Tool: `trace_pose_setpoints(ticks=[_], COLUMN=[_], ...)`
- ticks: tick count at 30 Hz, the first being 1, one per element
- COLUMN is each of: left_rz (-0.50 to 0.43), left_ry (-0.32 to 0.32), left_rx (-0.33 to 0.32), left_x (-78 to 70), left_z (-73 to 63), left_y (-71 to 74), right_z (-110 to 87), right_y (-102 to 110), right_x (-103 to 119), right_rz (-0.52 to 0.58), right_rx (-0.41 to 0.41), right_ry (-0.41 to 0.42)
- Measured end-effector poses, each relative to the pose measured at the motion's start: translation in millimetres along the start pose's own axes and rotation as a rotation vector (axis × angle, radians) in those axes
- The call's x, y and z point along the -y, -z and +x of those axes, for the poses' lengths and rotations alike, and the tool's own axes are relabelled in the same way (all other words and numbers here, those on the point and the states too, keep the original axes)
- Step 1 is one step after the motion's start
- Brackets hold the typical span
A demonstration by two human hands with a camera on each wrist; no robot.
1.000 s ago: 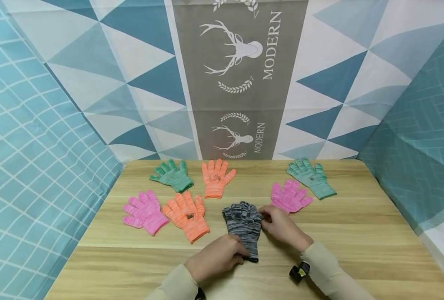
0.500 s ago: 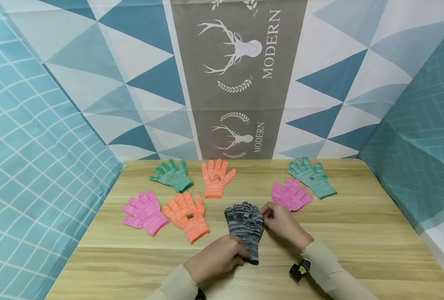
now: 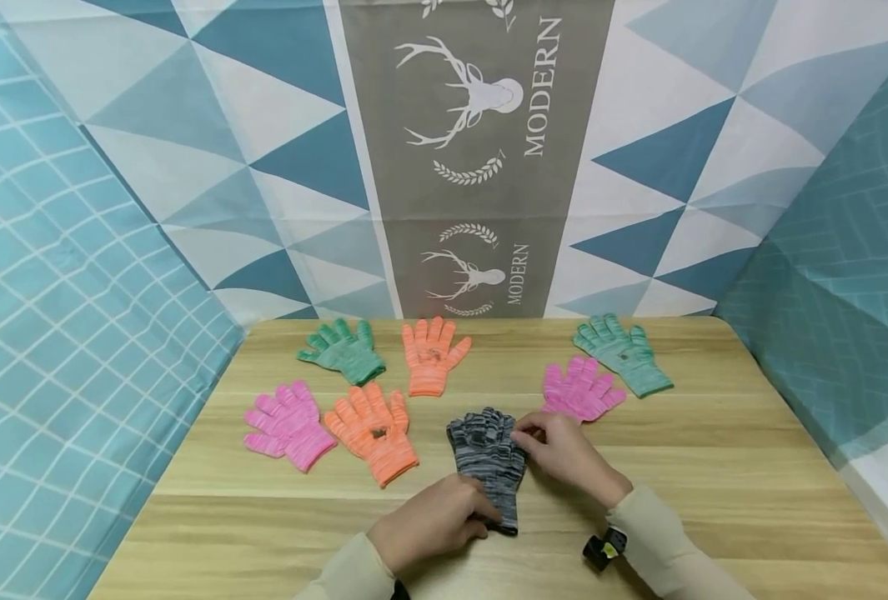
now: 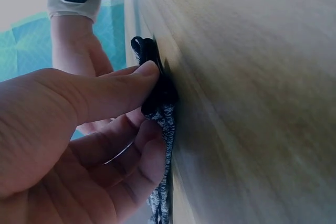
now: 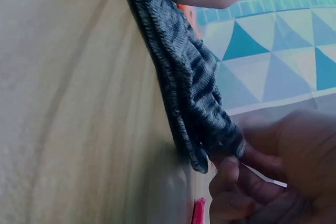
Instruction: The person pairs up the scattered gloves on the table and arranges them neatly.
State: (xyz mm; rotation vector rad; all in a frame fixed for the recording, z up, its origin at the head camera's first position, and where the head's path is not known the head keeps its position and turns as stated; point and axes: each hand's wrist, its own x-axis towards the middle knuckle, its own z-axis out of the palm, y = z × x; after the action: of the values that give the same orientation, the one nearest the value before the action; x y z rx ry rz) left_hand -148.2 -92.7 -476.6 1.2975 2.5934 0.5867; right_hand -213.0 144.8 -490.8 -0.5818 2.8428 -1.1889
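Note:
A grey-black striped glove (image 3: 487, 460) lies on the wooden table (image 3: 714, 467) near its front middle. My left hand (image 3: 434, 523) pinches the glove's cuff (image 4: 157, 100) between thumb and fingers. At the finger end, my right hand (image 3: 564, 454) pinches the glove's edge (image 5: 226, 145). In the right wrist view the striped glove (image 5: 184, 77) hangs a little off the table surface between the two hands.
Other gloves lie spread on the table: two green (image 3: 344, 353) (image 3: 624, 353), two orange (image 3: 430, 357) (image 3: 372, 429), two pink (image 3: 289, 423) (image 3: 580, 390). Patterned cloth walls (image 3: 481, 158) close the back and both sides. The right part of the table is bare wood.
My right hand has shifted slightly left along the glove's finger end. The left hand stays on the cuff, and the glove has barely moved.

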Motion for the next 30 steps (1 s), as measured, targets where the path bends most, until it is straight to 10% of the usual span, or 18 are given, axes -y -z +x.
trace_pose_setpoints(ticks=[30], left_rz=[0.001], left_ry=[-0.002], left_rx=[0.011], left_x=[-0.1], left_z=[-0.9], left_y=[0.8], right_z=[20.6], right_y=[-6], right_x=[5], right_rz=[-0.067], right_rx=[-0.021], right_ry=[-0.068])
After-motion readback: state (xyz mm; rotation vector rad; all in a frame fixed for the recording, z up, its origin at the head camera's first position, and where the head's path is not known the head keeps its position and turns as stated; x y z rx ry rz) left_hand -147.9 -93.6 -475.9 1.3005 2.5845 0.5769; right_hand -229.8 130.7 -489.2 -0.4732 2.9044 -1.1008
